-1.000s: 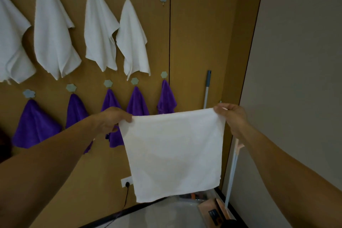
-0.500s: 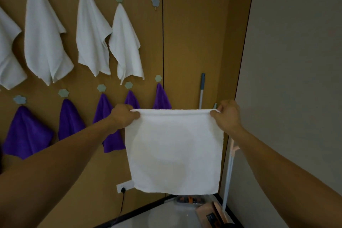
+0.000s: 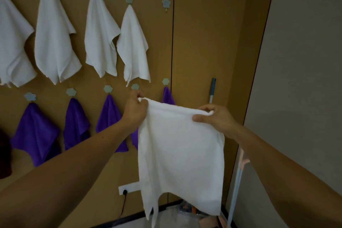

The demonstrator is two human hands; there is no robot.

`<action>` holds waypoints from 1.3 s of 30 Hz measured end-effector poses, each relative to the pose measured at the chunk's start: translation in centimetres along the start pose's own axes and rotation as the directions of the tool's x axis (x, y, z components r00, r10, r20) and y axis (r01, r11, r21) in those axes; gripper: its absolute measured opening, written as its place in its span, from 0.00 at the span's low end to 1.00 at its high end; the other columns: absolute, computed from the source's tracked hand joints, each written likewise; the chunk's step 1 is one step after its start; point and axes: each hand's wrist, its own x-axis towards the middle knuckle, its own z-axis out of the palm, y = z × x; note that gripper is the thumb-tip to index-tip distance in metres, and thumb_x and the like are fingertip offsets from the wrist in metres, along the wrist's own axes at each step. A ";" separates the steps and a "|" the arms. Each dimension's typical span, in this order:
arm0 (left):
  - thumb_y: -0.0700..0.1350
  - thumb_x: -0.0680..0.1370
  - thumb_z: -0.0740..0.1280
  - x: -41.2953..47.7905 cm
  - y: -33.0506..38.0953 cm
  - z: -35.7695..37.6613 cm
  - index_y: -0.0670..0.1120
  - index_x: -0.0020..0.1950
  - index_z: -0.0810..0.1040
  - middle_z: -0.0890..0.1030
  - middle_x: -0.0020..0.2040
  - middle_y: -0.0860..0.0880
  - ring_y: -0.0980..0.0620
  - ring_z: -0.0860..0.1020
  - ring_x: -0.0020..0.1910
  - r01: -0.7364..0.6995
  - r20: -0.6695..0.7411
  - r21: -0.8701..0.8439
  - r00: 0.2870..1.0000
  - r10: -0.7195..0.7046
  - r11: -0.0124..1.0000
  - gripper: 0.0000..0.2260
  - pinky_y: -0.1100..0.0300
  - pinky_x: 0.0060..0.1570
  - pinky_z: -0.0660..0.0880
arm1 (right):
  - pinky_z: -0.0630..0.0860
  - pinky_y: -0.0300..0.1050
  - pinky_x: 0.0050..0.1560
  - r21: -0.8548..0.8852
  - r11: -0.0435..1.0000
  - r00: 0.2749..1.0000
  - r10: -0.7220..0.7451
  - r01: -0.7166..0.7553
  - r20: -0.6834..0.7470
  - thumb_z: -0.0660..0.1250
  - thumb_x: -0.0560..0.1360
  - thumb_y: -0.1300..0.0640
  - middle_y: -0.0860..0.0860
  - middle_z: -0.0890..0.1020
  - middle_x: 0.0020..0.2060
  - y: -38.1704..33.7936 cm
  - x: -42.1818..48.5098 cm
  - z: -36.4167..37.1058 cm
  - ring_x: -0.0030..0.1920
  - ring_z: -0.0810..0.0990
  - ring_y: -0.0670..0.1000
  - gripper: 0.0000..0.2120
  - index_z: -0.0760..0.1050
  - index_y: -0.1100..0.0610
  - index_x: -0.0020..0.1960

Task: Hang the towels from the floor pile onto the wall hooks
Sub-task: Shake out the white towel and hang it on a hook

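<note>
Nearly done: one towel in hand, one hook free.
Left hand (image 3: 136, 112) and right hand (image 3: 217, 118) each pinch the top edge of the white towel (image 3: 180, 153), fingers (image 3: 199, 117) curled tight on the bunched cloth. It hangs slack at 6 o'clock of the empty hook (image 3: 166, 3). Four hung white towels (image 3: 55, 42) fill the upper row at 10 o'clock and five purple towels (image 3: 75, 122) the lower row at 9 o'clock. Left to do, likely: hook this one. The floor pile is out of view, so can't tell if more remain.

Held towel (image 3: 181, 150): plain white
Upper hung towels (image 3: 55, 42): white
Lower hung towels (image 3: 37, 131): purple
Hooks (image 3: 166, 2): pale blue-green
Wall panel (image 3: 212, 33): ochre brown
Left-edge cloth (image 3: 4, 157): dark maroon, perhaps
</note>
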 end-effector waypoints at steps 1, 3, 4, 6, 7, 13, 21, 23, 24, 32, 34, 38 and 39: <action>0.40 0.78 0.59 0.5 -0.3 0.2 0.46 0.52 0.71 0.75 0.44 0.50 0.53 0.73 0.43 -0.003 0.008 -0.014 1.000 0.003 1.000 0.05 0.61 0.39 0.70 | 0.80 0.38 0.39 0.035 0.999 0.999 -0.004 0.005 -0.032 0.78 0.64 0.44 0.44 0.85 0.40 0.0 0.7 0.3 0.41 0.83 0.45 0.13 0.82 0.47 0.45; 0.43 0.78 0.60 1.8 -1.0 0.6 0.45 0.50 0.73 0.76 0.44 0.50 0.53 0.73 0.44 -0.013 0.036 -0.063 0.999 0.015 0.998 0.04 0.60 0.42 0.70 | 0.77 0.35 0.35 0.112 0.993 0.992 -0.010 0.024 -0.123 0.76 0.68 0.45 0.42 0.85 0.36 -0.1 2.6 1.1 0.38 0.83 0.42 0.08 0.82 0.48 0.42; 0.47 0.78 0.63 2.4 -1.3 0.8 0.46 0.48 0.74 0.76 0.44 0.52 0.55 0.74 0.44 -0.024 0.067 -0.086 0.997 0.030 0.996 0.05 0.61 0.43 0.70 | 0.77 0.34 0.34 0.126 0.991 0.987 -0.014 0.034 -0.160 0.75 0.70 0.45 0.41 0.84 0.35 0.0 3.6 1.6 0.37 0.82 0.40 0.08 0.82 0.48 0.42; 0.54 0.73 0.70 4.0 -1.9 0.9 0.51 0.47 0.76 0.79 0.43 0.58 0.60 0.77 0.43 -0.038 0.199 -0.069 0.979 0.051 0.997 0.10 0.66 0.41 0.71 | 0.76 0.35 0.35 0.119 0.993 0.983 -0.001 0.024 -0.185 0.72 0.73 0.44 0.41 0.82 0.34 -0.1 5.5 2.7 0.35 0.81 0.40 0.09 0.80 0.48 0.40; 0.57 0.69 0.74 4.7 -2.1 0.9 0.54 0.47 0.77 0.80 0.43 0.60 0.63 0.78 0.42 -0.047 0.288 -0.013 0.956 0.049 0.999 0.13 0.71 0.38 0.72 | 0.75 0.38 0.36 0.107 0.994 0.983 0.008 0.011 -0.181 0.70 0.74 0.45 0.44 0.82 0.35 0.0 6.6 3.2 0.36 0.80 0.44 0.09 0.78 0.49 0.40; 0.55 0.73 0.72 10.9 -4.3 0.8 0.55 0.39 0.82 0.84 0.38 0.62 0.65 0.81 0.38 -0.013 0.504 -0.030 0.863 0.026 0.999 0.06 0.75 0.31 0.72 | 0.70 0.36 0.39 0.051 0.997 0.969 -0.047 0.061 -0.242 0.64 0.79 0.49 0.45 0.80 0.45 -0.6 12.3 6.2 0.43 0.76 0.42 0.07 0.77 0.51 0.50; 0.52 0.79 0.65 19.1 -4.2 2.7 0.52 0.44 0.78 0.78 0.39 0.59 0.63 0.77 0.38 -0.239 0.320 0.060 0.924 0.208 0.969 0.07 0.79 0.33 0.68 | 0.77 0.33 0.35 0.105 0.992 0.994 -0.061 0.071 -0.094 0.77 0.69 0.51 0.49 0.84 0.41 -2.6 19.1 6.8 0.36 0.81 0.42 0.10 0.81 0.54 0.46; 0.53 0.79 0.65 21.2 -3.2 3.7 0.54 0.41 0.76 0.78 0.38 0.58 0.62 0.76 0.38 -0.247 0.289 0.063 0.932 0.219 0.967 0.08 0.76 0.31 0.68 | 0.77 0.36 0.36 0.184 0.977 0.975 -0.068 0.108 -0.212 0.75 0.71 0.53 0.53 0.84 0.42 -3.2 21.8 6.1 0.37 0.81 0.45 0.11 0.81 0.58 0.48; 0.54 0.79 0.65 22.7 -2.6 4.3 0.55 0.40 0.75 0.78 0.38 0.57 0.61 0.76 0.38 -0.255 0.276 0.062 0.933 0.229 0.965 0.08 0.75 0.30 0.68 | 0.77 0.38 0.36 0.211 0.968 0.964 -0.082 0.138 -0.252 0.75 0.72 0.53 0.53 0.84 0.42 -3.4 23.5 5.6 0.38 0.81 0.47 0.11 0.80 0.59 0.48; 0.52 0.78 0.66 33.9 3.3 9.9 0.44 0.54 0.76 0.75 0.40 0.54 0.59 0.73 0.38 -0.355 -0.007 0.105 0.934 0.358 0.929 0.12 0.74 0.30 0.68 | 0.77 0.48 0.42 0.079 0.927 0.853 -0.300 0.366 -0.426 0.72 0.73 0.51 0.56 0.83 0.45 -7.0 36.6 0.4 0.42 0.79 0.51 0.13 0.77 0.60 0.49; 0.51 0.77 0.68 36.8 5.3 10.8 0.47 0.49 0.75 0.73 0.38 0.57 0.61 0.72 0.36 -0.420 -0.074 0.140 0.899 0.432 0.897 0.08 0.78 0.29 0.66 | 0.78 0.51 0.44 0.071 0.904 0.819 -0.346 0.422 -0.458 0.72 0.73 0.51 0.57 0.83 0.46 -8.4 40.0 -1.1 0.42 0.79 0.51 0.14 0.77 0.61 0.49; 0.52 0.76 0.69 42.9 8.7 11.6 0.50 0.47 0.74 0.75 0.40 0.55 0.58 0.74 0.39 -0.461 -0.163 0.195 0.855 0.492 0.866 0.08 0.68 0.34 0.68 | 0.78 0.49 0.46 0.044 0.859 0.753 -0.421 0.510 -0.507 0.73 0.72 0.52 0.54 0.83 0.45 -11.7 46.5 -3.4 0.43 0.80 0.51 0.12 0.78 0.60 0.48; 0.52 0.76 0.69 44.3 9.4 11.7 0.49 0.47 0.75 0.75 0.41 0.54 0.57 0.74 0.40 -0.466 -0.184 0.212 0.844 0.503 0.859 0.08 0.66 0.35 0.68 | 0.78 0.48 0.46 0.037 0.852 0.739 -0.431 0.522 -0.518 0.73 0.71 0.52 0.52 0.83 0.44 -12.6 48.1 -3.9 0.43 0.80 0.51 0.11 0.78 0.59 0.47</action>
